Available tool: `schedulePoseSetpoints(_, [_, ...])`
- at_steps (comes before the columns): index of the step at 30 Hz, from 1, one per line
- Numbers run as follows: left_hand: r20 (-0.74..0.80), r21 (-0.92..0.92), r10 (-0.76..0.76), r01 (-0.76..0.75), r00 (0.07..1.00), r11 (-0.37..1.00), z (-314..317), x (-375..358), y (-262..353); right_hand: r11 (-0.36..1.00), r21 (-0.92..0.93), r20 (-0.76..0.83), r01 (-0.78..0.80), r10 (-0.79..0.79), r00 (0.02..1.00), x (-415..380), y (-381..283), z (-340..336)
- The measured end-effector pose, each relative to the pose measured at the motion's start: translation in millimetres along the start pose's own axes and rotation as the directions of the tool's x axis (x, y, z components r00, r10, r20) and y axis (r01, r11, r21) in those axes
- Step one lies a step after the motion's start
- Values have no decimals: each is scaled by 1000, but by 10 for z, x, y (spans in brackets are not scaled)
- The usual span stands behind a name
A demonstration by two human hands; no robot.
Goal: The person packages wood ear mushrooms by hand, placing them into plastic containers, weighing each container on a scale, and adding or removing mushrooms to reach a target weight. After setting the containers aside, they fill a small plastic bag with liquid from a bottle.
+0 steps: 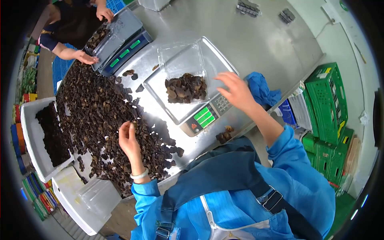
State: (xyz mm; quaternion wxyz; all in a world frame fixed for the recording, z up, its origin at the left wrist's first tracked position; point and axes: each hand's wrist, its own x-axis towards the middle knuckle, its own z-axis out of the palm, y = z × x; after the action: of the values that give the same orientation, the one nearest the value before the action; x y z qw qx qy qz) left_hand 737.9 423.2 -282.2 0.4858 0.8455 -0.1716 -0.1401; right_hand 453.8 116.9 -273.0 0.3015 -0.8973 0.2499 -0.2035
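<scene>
My left hand is over a wide heap of dark brown, wavy pieces that look like wood ear mushrooms. Its thumb and fingers are drawn together; whether a piece is between them is too small to make out. A clear plastic clamshell box, lid up, sits on the metal pan of a scale with lit green displays. Mushroom pieces lie in the box. Just right of it, my right hand hovers with fingers apart and nothing in them.
Across the table, another person's hands are at a second scale. A white foam box and clear containers stand left. A blue cloth lies right, near green crates. Black trays lie at the back.
</scene>
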Motion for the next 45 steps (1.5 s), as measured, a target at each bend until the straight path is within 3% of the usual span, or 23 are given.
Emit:
schedulePoseSetpoints(4, [65,-62,57,-53,996,997,137,66,272,959,-141,77,246,-237,968,311,-275,271])
schedulePoseSetpoints(7, [210,-210,110,-64,972,975,413,44,526,894,-318,293,317,-226,929,482,-139,505])
schedulePoseSetpoints(10, [274,-253,148,-77,950,964,564,-7,678,898,-336,398,282,-136,907,561,-134,433])
schedulePoseSetpoints(13, [328,-282,135,-40,935,959,663,-45,646,989,-97,80,116,-108,991,468,-123,365])
schedulePoseSetpoints(16, [374,-242,117,-25,920,970,811,-34,549,970,-162,17,182,-182,983,400,-97,459])
schedulePoseSetpoints(18, [330,-126,114,-76,937,989,926,33,799,930,-288,228,228,-164,960,381,-102,580])
schedulePoseSetpoints(20, [363,-81,136,-114,922,990,1029,318,817,946,-224,193,234,-192,962,360,-111,548])
schedulePoseSetpoints(22, [317,-114,178,-149,931,982,1277,754,565,991,118,-9,69,-68,998,336,-160,427])
schedulePoseSetpoints(23, [369,-162,92,-34,925,986,1365,904,622,955,297,-87,1,26,996,301,-159,374])
schedulePoseSetpoints(25, [530,-343,-30,247,847,906,1576,1183,654,921,364,-101,-137,186,977,188,-51,276])
schedulePoseSetpoints(28, [648,-582,6,490,762,650,1708,1278,804,782,457,22,-424,466,884,-47,147,245])
schedulePoseSetpoints(29, [618,-628,112,402,778,666,1716,1291,739,706,476,87,-525,556,827,-138,204,244])
schedulePoseSetpoints(30, [622,-653,291,276,727,705,1621,1283,727,548,579,214,-604,613,761,-218,233,218])
schedulePoseSetpoints(32, [600,-284,102,91,793,955,1346,952,834,161,680,495,-715,618,610,-339,222,242])
schedulePoseSetpoints(33, [499,-165,307,-259,811,952,1268,773,706,119,705,511,-700,598,617,-351,141,281])
schedulePoseSetpoints(34, [425,10,505,-561,751,828,1220,624,556,73,723,534,-687,572,623,-355,24,320])
schedulePoseSetpoints(35, [455,-72,229,-220,861,973,1208,465,511,24,731,565,-682,538,625,-347,-71,390])
schedulePoseSetpoints(36, [492,-146,-65,156,868,977,1182,317,456,67,752,529,-655,531,662,-370,-73,511])
schedulePoseSetpoints(38, [640,-199,-175,381,748,903,1170,310,150,158,795,445,-585,504,740,-412,16,719])
schedulePoseSetpoints(42, [641,-365,-236,560,730,744,1163,292,56,61,787,507,-614,504,699,-313,-1,705])
schedulePoseSetpoints(45, [594,-344,-214,485,775,804,1295,284,29,200,747,476,-634,504,721,-276,37,736])
